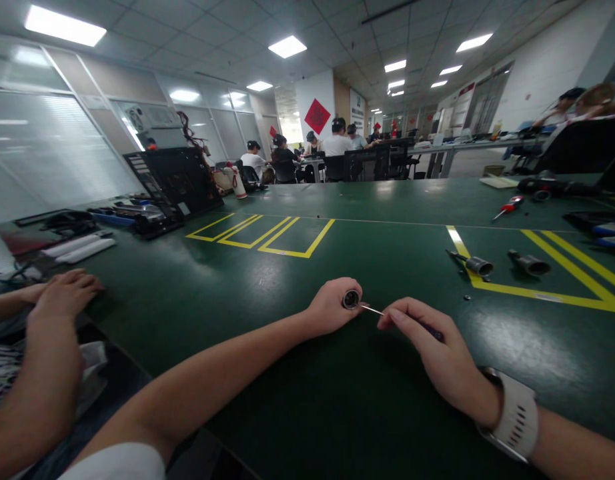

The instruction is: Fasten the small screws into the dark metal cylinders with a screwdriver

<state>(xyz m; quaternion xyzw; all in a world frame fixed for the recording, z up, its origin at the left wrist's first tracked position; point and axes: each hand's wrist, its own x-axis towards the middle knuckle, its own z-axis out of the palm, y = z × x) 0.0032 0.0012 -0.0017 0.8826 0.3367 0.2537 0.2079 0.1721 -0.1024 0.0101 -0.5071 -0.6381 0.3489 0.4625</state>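
Near the tabletop's (267,293) front edge: left hand (332,308), grip closed round a small cylindrical part (351,299); right hand (430,347) pinches a thin screwdriver (372,309), tip touching that part.

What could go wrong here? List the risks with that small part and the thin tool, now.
1. The left hand pinches the small round part in the air above the green table; if the thin tool in the right hand pushes off-centre, its tip might slip toward the left fingers.
2. If dropped, the part could roll away.
3. A tiny loose piece nearby could easily get lost.
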